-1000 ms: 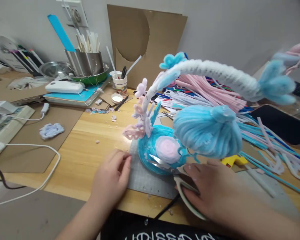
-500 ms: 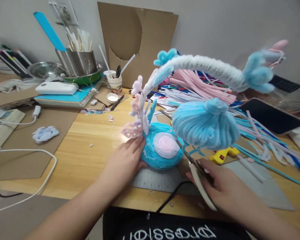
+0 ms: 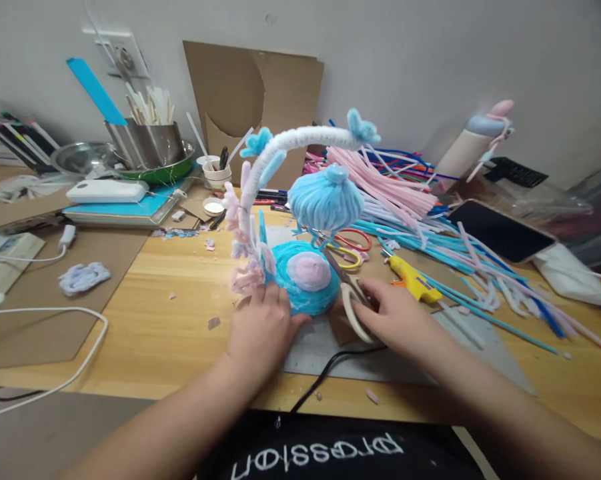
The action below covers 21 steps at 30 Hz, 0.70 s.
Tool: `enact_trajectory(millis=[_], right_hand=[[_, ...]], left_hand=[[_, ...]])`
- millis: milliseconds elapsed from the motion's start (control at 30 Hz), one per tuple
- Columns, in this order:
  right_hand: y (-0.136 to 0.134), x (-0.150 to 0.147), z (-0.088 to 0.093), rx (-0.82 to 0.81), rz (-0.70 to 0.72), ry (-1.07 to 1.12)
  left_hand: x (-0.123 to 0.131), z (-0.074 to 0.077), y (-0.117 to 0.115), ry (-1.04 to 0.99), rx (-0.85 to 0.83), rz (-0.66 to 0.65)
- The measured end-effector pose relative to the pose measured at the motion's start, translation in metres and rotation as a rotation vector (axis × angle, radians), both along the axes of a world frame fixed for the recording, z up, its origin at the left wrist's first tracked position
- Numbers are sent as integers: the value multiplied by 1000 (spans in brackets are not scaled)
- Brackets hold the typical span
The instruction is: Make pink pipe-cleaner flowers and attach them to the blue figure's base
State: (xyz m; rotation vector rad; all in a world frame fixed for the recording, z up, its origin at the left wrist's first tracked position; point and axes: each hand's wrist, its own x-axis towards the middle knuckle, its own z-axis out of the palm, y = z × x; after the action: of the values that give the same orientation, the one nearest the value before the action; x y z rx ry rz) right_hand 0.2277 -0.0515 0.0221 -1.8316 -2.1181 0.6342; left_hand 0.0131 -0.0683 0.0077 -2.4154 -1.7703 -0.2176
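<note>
A pipe-cleaner lamp model (image 3: 300, 139) stands on the table, with a white curved stem and pink and blue flowers. Its blue ribbed shade (image 3: 326, 200) hangs from the arch above a round blue base (image 3: 300, 303) with a pale pink centre. My left hand (image 3: 263, 327) grips the left front edge of the base, thumb along the front. In my right hand (image 3: 390, 310) are scissors (image 3: 353, 313) with cream handles, their blades pointing up and left by the base's right edge. The blade tips are hard to make out near the shade's lower edge.
Red-handled and yellow-handled scissors (image 3: 347, 257) lie behind the base. A yellow glue gun (image 3: 413, 280), bundles of pipe cleaners (image 3: 380, 180) and a phone (image 3: 500, 230) are on the right. Cardboard (image 3: 250, 87) leans on the wall. A black cable (image 3: 325, 373) crosses the front.
The lamp model has tipped back away from me and looks smaller, its arch and shade now farther off. Both hands stay at the base, the scissors still in the right. The view has shifted.
</note>
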Motion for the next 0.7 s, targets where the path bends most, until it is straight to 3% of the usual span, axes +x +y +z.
enact_trajectory(millis=[133, 300, 467, 700], right_hand=[[-19, 14, 10, 37, 0, -292], [-45, 16, 5, 165, 116, -411], [-54, -1, -1, 200, 179, -426], [-55, -21, -5, 249, 188, -469]], left_hand=[[-7, 4, 5, -289, -163, -56], [-14, -5, 18, -571, -238, -107], [-18, -16, 11, -665, -101, -21], [-31, -32, -21, -508, 79, -185]])
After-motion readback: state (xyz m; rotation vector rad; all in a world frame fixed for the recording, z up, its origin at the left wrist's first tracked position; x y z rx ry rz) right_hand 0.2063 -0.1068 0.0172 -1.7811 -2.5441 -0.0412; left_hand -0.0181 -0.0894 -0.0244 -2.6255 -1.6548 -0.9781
